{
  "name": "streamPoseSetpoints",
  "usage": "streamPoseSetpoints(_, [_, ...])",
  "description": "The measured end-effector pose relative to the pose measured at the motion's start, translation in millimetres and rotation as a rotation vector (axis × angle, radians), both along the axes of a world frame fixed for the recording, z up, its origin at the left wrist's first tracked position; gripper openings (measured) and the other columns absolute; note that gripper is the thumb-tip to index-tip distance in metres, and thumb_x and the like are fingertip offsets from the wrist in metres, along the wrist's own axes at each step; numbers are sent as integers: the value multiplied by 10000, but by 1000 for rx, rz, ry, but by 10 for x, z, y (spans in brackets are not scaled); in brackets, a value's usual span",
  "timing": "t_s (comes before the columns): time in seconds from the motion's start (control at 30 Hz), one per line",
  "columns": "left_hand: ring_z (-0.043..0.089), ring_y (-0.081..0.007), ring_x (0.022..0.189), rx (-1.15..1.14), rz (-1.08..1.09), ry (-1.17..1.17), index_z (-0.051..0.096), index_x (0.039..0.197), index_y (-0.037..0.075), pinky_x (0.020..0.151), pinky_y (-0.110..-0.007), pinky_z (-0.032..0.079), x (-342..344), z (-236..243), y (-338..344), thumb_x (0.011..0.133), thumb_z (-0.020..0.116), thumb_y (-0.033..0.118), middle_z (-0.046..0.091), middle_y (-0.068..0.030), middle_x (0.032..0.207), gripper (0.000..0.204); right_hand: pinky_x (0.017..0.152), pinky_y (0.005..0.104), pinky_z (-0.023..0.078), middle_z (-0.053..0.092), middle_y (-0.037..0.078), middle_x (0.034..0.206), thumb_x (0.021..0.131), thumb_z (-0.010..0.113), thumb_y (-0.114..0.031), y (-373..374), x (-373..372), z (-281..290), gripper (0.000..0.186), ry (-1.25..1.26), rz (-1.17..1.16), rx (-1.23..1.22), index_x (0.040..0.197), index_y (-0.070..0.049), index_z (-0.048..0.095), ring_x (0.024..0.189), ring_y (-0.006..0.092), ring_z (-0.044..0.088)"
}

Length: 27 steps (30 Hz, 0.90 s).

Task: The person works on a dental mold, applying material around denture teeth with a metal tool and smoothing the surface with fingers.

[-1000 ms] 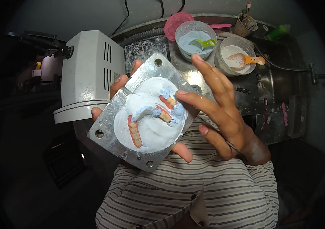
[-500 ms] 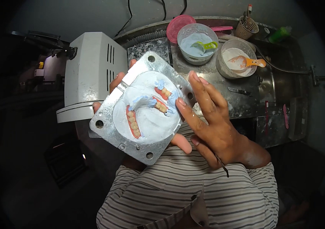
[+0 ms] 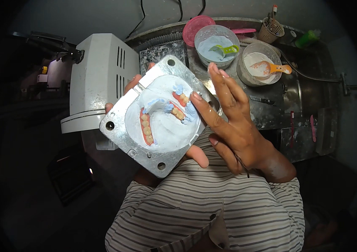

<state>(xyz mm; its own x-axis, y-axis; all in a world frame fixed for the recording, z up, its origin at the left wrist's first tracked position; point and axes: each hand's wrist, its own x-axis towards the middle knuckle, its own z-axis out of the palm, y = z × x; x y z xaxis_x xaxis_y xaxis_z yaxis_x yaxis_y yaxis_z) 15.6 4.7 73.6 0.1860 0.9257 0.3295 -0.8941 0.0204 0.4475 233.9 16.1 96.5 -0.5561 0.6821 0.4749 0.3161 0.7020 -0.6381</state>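
Note:
A square metal denture flask half (image 3: 124, 98) lies tilted in my left hand (image 3: 197, 156), whose fingers wrap its far left edge while the thumb shows at the near right side. Pale plaster (image 3: 166, 132) fills its round middle. Set in it are a long row of artificial teeth (image 3: 146, 128) on pink base and two shorter sets (image 3: 177, 112), with blue material around them. My right hand (image 3: 237, 126) has its fingers stretched apart; the index fingertip is at the plaster beside the upper right teeth. A thin dark strip (image 3: 246, 172) hangs by the thumb's base; its kind is unclear.
Behind the flask stand a tub of bluish powder (image 3: 203, 42) with a green scoop (image 3: 228, 50) and a tub of whitish powder (image 3: 249, 59) with an orange scoop (image 3: 280, 68). A white vented machine (image 3: 96, 75) is at left. A knife (image 3: 263, 100) lies on the metal counter.
The flask has shifted slightly up and tilted a little in my left hand. My right index fingertip has moved up along the plaster toward the upper right teeth.

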Motion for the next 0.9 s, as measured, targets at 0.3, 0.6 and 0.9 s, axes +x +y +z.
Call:
streamPoseSetpoints(0.3, [275, -309, 1476, -50, 82, 6, 215, 1589, 241, 1177, -628, 124, 101, -135, 117, 536, 523, 948, 258, -120, 1626, 1305, 1222, 546, 112, 228, 403, 1584, 787, 514, -177, -42, 59, 37, 641, -33, 42, -21, 1407, -37, 597, 1509, 478, 207])
streamPoseSetpoints(0.6, [331, -304, 1447, -5, -93, -22, 201, 1585, 172, 1170, -573, 199, 217, -250, 207, 550, 601, 874, 289, -144, 1607, 1312, 1222, 537, 133, 323, 343, 1574, 740, 505, -173, 94, 167, 165, 534, -91, -49, 50, 1226, -123, 723, 1501, 457, 235])
streamPoseSetpoints(0.9, [387, -300, 1417, 92, -162, -117, 187, 1581, 104, 1163, -518, 274, 200, -301, 192, 565, 678, 800, 321, -169, 1588, 1325, 1210, 531, 169, 373, 320, 1553, 711, 515, -244, 230, 159, 167, 492, -67, 61, 53, 1117, -101, 754, 1476, 467, 276])
